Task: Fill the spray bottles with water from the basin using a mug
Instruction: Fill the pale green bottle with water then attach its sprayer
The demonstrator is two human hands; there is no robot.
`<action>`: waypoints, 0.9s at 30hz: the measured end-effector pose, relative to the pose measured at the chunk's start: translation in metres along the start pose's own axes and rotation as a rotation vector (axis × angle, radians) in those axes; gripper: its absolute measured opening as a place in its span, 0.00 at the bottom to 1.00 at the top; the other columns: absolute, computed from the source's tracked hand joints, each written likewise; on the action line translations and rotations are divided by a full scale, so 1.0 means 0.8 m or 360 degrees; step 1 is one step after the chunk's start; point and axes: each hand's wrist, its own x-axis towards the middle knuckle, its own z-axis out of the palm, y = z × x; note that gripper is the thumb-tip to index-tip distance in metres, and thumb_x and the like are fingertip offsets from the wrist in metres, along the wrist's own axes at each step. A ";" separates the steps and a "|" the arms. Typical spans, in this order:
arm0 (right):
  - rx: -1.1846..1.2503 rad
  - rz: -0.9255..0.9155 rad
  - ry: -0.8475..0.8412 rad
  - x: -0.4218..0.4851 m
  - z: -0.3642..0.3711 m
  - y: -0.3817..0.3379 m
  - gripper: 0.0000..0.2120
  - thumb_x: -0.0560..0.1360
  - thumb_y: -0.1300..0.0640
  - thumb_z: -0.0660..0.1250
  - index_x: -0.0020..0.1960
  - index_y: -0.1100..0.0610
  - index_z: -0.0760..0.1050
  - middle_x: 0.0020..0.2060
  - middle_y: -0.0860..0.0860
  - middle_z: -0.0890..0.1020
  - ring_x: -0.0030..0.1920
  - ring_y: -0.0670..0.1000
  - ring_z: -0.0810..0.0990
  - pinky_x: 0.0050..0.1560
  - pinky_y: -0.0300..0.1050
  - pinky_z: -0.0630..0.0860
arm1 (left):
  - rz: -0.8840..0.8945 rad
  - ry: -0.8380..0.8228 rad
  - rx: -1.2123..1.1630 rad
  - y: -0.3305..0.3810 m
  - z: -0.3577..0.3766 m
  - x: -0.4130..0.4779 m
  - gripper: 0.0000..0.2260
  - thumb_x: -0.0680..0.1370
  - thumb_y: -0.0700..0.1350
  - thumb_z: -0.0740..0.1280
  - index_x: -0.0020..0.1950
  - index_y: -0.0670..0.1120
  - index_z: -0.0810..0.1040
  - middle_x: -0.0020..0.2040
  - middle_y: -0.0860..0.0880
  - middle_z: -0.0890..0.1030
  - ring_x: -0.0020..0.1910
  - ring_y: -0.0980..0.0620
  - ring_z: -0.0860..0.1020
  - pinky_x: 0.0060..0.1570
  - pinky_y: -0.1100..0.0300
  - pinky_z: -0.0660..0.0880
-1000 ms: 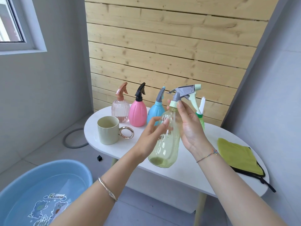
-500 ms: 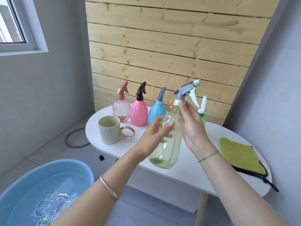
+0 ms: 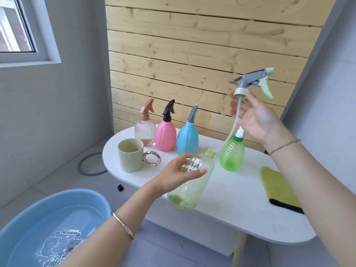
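The left hand (image 3: 179, 174) grips the pale yellow-green bottle (image 3: 190, 189) round its upper body, fingers curled behind it and the thumb lying across the front. The bottle is tilted, its open threaded neck pointing up and to the right, its base above the near edge of the white table (image 3: 240, 199); whether it touches the top I cannot tell. The right hand (image 3: 256, 120) is raised well above it, palm toward the camera, pinching the pale green collar of the grey spray head (image 3: 252, 79) between thumb and fingertips. The dip tube (image 3: 234, 122) hangs from the head, its lower end just beside the bottle's mouth.

The cream mug (image 3: 131, 155) stands upright on the table's left end, gold ring handle to the right. Behind it stand 3 capped bottles in a row: a clear ribbed one (image 3: 144, 133), a pink one (image 3: 165, 135), a blue one (image 3: 187, 137). A green bottle (image 3: 232, 157) stands further right. A yellow-green cloth (image 3: 277, 185) lies on the right end. The blue basin (image 3: 23, 228), holding water, sits on the floor at lower left
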 end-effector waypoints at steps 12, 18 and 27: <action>0.0147 0.0316 0.0083 0.039 -0.033 0.003 0.09 0.82 0.57 0.56 0.49 0.58 0.72 0.41 0.55 0.81 0.25 0.45 0.69 0.28 0.34 0.69 | -0.0062 0.0058 0.0038 -0.019 -0.025 -0.011 0.25 0.67 0.60 0.76 0.62 0.62 0.75 0.61 0.52 0.78 0.59 0.56 0.78 0.62 0.61 0.75; -0.0539 0.0579 -0.0226 0.038 -0.035 0.034 0.08 0.81 0.55 0.57 0.52 0.53 0.74 0.45 0.52 0.81 0.25 0.43 0.66 0.24 0.32 0.63 | -0.0027 0.0213 -0.0065 -0.022 -0.035 -0.011 0.26 0.65 0.61 0.75 0.63 0.62 0.76 0.62 0.52 0.79 0.59 0.62 0.78 0.59 0.67 0.75; -0.1713 0.0550 -0.0322 -0.004 -0.049 0.172 0.14 0.73 0.56 0.72 0.54 0.57 0.71 0.40 0.49 0.80 0.30 0.45 0.69 0.28 0.31 0.67 | 0.0013 0.0437 -0.0094 -0.026 -0.050 -0.011 0.23 0.65 0.64 0.75 0.59 0.67 0.76 0.63 0.55 0.78 0.63 0.63 0.75 0.63 0.63 0.72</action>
